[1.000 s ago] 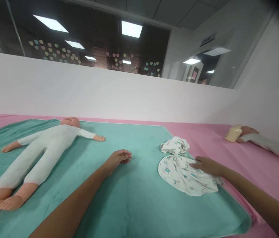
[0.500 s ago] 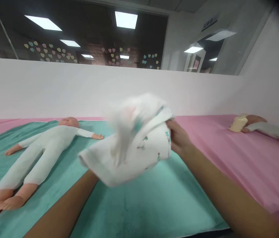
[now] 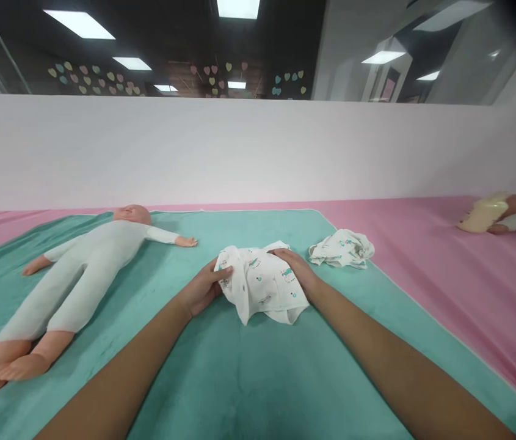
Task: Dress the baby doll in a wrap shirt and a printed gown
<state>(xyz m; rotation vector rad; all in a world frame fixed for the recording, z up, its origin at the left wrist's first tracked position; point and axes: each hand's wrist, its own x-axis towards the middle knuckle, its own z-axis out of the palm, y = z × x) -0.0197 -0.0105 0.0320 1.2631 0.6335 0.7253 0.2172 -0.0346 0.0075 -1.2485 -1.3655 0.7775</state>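
Nearest the camera, two bare forearms reach in from the near edge of the teal mat [image 3: 248, 379] and meet at its middle. There both hands hold a small white printed garment [image 3: 260, 284] that rests on the mat. The left hand [image 3: 205, 287] pinches the garment's left edge between thumb and fingers. The right hand [image 3: 294, 269] lies over its far right corner with the fingers curled down onto the cloth. The step in hand looks like laying out or straightening the bunched piece. A next move would call for drawing the two held edges apart and pressing the folds flat against the mat. The garment's long axis runs roughly across the mat, from one hand to the other, and its loose folds point toward the near edge. It is too crumpled to tell which end is the neck. Just beyond and to the right, near the mat's right edge, a second crumpled printed cloth [image 3: 342, 249] lies apart from the hands. On the far left part of the mat a doll [image 3: 93, 263] in a white suit lies on its back, head to the far edge. Farther right, on the pink sheet [image 3: 445, 275], a cream bottle [image 3: 482, 214] lies near the wall.
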